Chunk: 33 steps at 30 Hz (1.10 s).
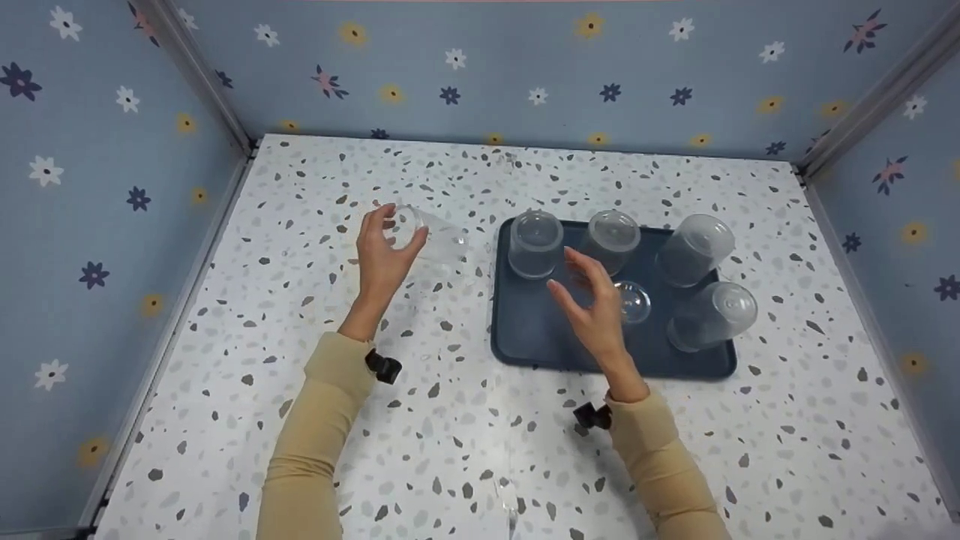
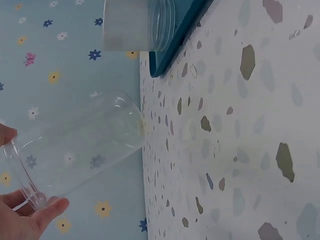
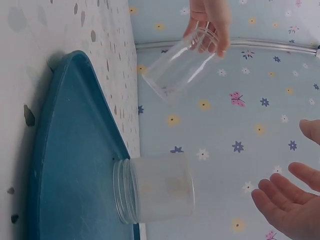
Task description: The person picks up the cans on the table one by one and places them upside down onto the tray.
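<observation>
My left hand (image 1: pixel 382 255) grips a clear jar (image 1: pixel 444 238) round its rim, left of the tray. In the left wrist view this jar (image 2: pixel 85 145) is tilted, its base end near the speckled tabletop. My right hand (image 1: pixel 598 313) is above the blue tray (image 1: pixel 536 322), thumb and fingers spread and holding nothing. Close by its fingers stands a jar (image 1: pixel 536 244) at the tray's back left corner; in the right wrist view this jar (image 3: pixel 165 187) is upside down, threaded neck on the tray.
More upturned jars stand on the tray: one at the back middle (image 1: pixel 613 232), one at the back right (image 1: pixel 696 251) and one at the front right (image 1: pixel 712 319). A clear round item (image 1: pixel 634 302) lies partly behind my right hand. Flowered walls (image 1: pixel 495 67) enclose the table.
</observation>
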### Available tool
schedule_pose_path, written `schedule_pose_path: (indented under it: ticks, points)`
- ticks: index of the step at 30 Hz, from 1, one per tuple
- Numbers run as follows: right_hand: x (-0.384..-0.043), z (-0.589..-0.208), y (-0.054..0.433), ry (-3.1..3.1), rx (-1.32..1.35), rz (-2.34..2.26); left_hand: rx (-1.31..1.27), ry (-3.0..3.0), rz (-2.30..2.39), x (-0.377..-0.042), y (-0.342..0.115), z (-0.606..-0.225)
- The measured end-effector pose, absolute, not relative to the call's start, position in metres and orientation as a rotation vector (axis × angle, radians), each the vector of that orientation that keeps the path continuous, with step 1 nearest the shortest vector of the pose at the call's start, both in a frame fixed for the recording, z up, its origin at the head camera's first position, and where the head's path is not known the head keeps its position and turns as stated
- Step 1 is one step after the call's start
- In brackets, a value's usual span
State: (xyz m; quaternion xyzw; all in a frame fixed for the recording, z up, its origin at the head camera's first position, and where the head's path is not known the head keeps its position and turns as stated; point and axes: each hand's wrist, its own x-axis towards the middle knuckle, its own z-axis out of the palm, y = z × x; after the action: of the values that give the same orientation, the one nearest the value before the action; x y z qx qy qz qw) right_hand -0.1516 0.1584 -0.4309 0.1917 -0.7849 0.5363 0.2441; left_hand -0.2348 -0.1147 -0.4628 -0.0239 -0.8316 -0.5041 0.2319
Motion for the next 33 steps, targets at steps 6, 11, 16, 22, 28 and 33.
schedule_pose_path:
  ticks: [6, 11, 16, 22, 28, 33]
  points:
    - [-0.154, -0.437, 0.153, -2.139, 0.542, 1.557, -0.111, -2.218, -1.558, -0.221, -0.102, -0.462]
    - [-0.156, -0.442, 0.148, -2.132, 0.532, 1.722, -0.190, -2.149, -1.656, -0.209, -0.090, -0.462]
    - [-0.158, -0.445, 0.145, -2.139, 0.465, 1.875, -0.249, -2.105, -1.730, -0.200, -0.079, -0.462]
    - [-0.162, -0.451, 0.144, -2.112, 0.426, 2.014, -0.241, -2.088, -1.810, -0.192, -0.068, -0.459]
    - [-0.170, -0.467, 0.146, -2.081, 0.364, 2.159, -0.270, -2.031, -1.897, -0.176, -0.059, -0.438]
    - [-0.172, -0.474, 0.146, -2.055, 0.388, 2.224, -0.294, -1.979, -1.985, -0.171, -0.054, -0.439]
